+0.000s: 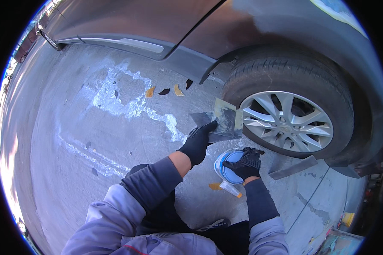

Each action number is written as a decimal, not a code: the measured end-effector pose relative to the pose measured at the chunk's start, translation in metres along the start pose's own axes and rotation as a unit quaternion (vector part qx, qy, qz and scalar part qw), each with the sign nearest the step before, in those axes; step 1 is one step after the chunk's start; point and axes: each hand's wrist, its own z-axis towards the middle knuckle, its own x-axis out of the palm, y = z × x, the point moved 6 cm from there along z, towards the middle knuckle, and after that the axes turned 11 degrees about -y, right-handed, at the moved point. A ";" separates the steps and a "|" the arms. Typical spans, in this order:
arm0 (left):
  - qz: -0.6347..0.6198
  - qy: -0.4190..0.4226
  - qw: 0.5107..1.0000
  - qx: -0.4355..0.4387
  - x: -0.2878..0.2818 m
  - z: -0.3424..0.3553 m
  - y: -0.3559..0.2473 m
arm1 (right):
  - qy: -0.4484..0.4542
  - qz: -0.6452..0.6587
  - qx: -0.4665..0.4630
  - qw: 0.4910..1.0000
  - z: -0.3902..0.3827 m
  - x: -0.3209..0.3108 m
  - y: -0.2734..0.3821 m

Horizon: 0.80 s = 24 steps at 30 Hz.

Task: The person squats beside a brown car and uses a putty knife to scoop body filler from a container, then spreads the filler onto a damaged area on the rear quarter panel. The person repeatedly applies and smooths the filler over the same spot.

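My left hand point(198, 142), in a black dotted glove, is closed on a few thin flat putty plates point(228, 120), overlapping, one translucent yellowish and smeared with dark grey. They are held in front of the car's tire. Below and to the right, my right hand point(244, 164), gloved alike, lies over the blue lid point(233, 173) of a round can on the ground. Its thumb stretches across the lid and its fingers reach the far right rim, closed on it. Against the can's near side lies a small clear tube point(230, 189) with an orange cap.
A dark car point(166, 25) stands along the far side, its tire point(342, 102) and silver wheel point(287, 121) close by. A long grey block point(292, 168) lies below the wheel. Yellow and black scraps point(164, 91) lie on the white-stained concrete point(72, 106). My shoe point(217, 224) is near.
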 end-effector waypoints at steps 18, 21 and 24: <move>-0.038 -0.024 0.999 -0.001 0.011 -0.002 0.003 | 0.013 -0.020 0.095 0.995 -0.015 0.001 0.017; -0.050 -0.006 0.999 -0.007 0.011 0.006 0.011 | 0.023 -0.007 0.110 0.994 -0.020 0.021 0.011; -0.033 -0.021 0.999 -0.006 0.008 0.013 0.016 | 0.011 0.000 0.091 0.996 -0.027 0.038 0.006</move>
